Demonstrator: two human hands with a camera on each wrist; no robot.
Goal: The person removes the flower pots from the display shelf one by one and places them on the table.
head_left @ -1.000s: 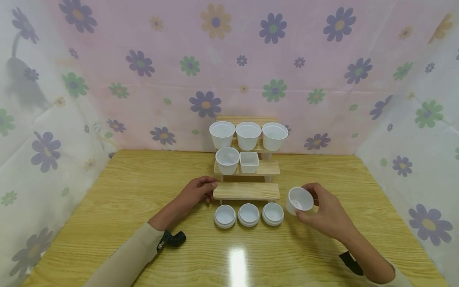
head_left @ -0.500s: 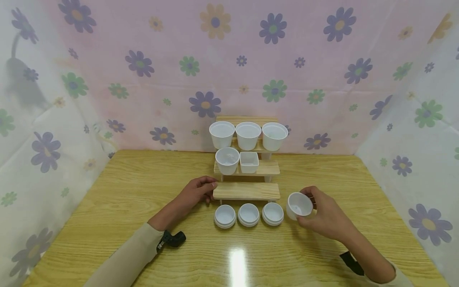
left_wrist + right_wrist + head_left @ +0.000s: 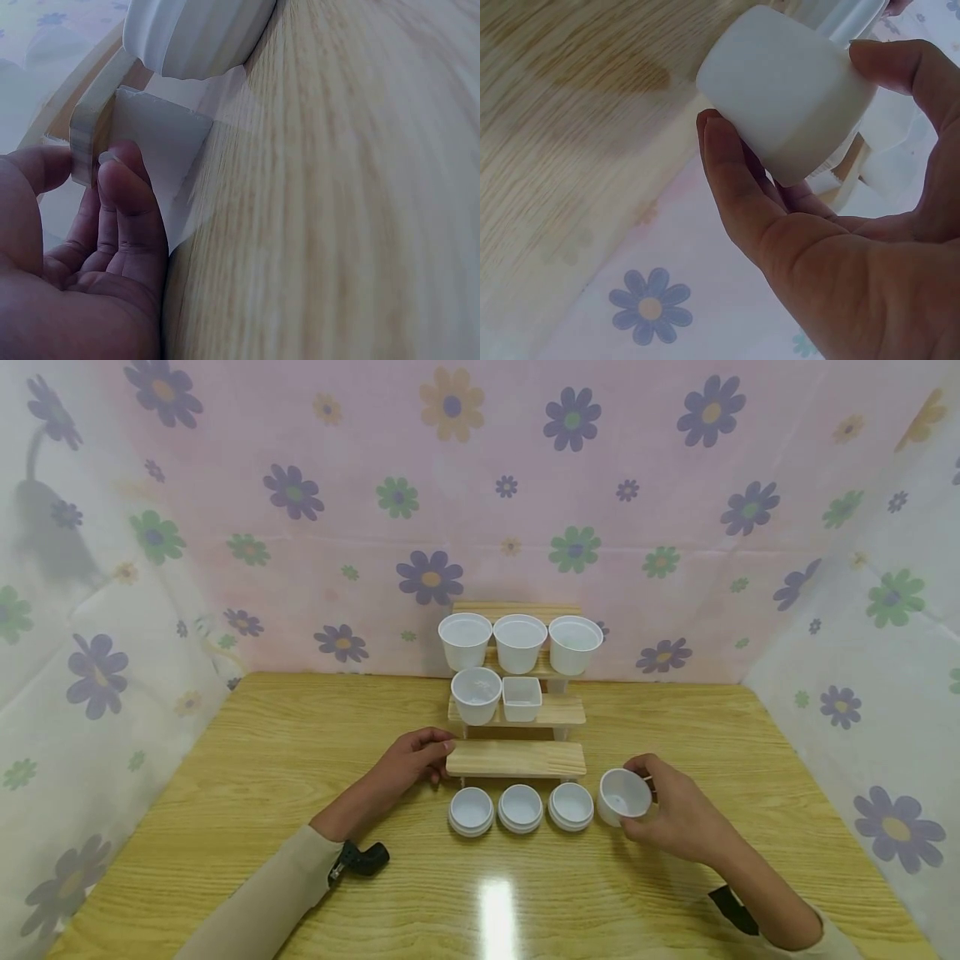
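My right hand (image 3: 678,814) holds a small round white cup (image 3: 624,795) between thumb and fingers, mouth up and a little tilted, just right of the front row of cups. In the right wrist view, the cup's smooth side (image 3: 780,90) shows, with the fingers along one side and the thumb on the other. My left hand (image 3: 412,760) pinches the left end of the lowest board of a stepped wooden shelf (image 3: 516,758). The left wrist view shows that board's end (image 3: 90,127) between thumb and fingers.
Three low round white cups (image 3: 521,809) stand before the shelf. On the middle step are a round cup (image 3: 476,697) and a square one (image 3: 522,700). Three larger cups (image 3: 520,643) stand above. A flowered cloth (image 3: 510,510) hangs behind the wooden table (image 3: 337,710).
My right hand has lowered the white cup slightly, toward the front of the table. The left hand stays at the shelf's end.
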